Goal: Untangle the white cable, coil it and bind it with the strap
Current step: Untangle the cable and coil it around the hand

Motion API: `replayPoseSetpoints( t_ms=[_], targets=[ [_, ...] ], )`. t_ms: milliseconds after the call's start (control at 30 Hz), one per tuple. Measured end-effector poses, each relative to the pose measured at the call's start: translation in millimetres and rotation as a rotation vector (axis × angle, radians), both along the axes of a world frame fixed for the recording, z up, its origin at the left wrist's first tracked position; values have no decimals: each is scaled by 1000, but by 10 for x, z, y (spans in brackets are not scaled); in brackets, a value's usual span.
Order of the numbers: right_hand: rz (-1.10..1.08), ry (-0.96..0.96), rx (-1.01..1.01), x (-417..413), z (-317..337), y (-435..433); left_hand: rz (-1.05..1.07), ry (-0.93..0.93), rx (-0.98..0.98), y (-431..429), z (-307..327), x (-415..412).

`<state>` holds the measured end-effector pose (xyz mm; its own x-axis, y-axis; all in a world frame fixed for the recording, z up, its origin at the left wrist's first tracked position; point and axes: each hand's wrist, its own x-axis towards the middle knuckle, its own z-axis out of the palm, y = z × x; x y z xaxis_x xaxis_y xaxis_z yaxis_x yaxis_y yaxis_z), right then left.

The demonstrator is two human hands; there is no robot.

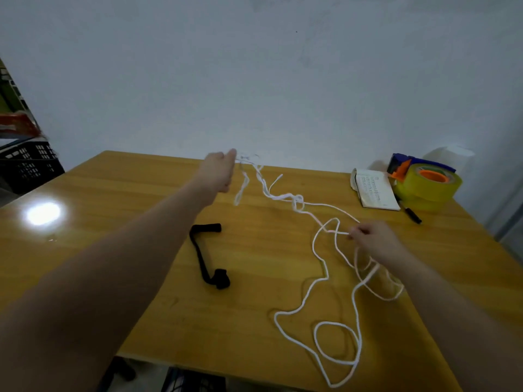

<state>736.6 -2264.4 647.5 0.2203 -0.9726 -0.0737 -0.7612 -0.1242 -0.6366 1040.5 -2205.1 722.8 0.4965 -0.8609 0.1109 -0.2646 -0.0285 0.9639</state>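
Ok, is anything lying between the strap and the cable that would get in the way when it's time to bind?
Nothing visible does. The black strap lies on bare table just left of the white cable; the notebook, tape dispenser and pen sit off at the far right.

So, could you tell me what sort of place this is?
Probably a plain workroom or small office: a wooden table against a bare wall, a tape dispenser and booklet at its far right corner, and a black crate at the left.

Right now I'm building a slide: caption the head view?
Left hand and right hand stretch tangled white cable over wooden table; black strap lies apart.
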Motion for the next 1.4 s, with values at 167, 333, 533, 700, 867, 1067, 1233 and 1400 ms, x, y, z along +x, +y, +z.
replayPoseSetpoints(
  t_ms=[167, 333, 533, 700, 867, 1067, 1233, 1400],
  targets=[
    [59, -368, -268, 584, 331, 111, -204, 45, 15, -25, -104, -440],
    [364, -685, -245, 1024, 538, 298, -352, 88, -34, 31, -57, -633],
    [137, -779, -406, 1046, 665, 222, -428, -43, 7, 130, -106, -676],
    [130, -938, -276, 1107, 608, 290, -350, -213, -9, 123, -172, -663],
    [120, -894, -271, 1054, 548, 269, -356, -279, 41, 83, -239, -750],
    [376, -629, -256, 898, 576, 225, -279, -222, -70, 43, -176, -820],
    [377, -779, -215, 906, 616, 352, -207, -137, -2, -76, -255, -759],
    [326, -737, -224, 927, 602, 438, -210, -232, 53, -142, -298, -811]
  ],
)
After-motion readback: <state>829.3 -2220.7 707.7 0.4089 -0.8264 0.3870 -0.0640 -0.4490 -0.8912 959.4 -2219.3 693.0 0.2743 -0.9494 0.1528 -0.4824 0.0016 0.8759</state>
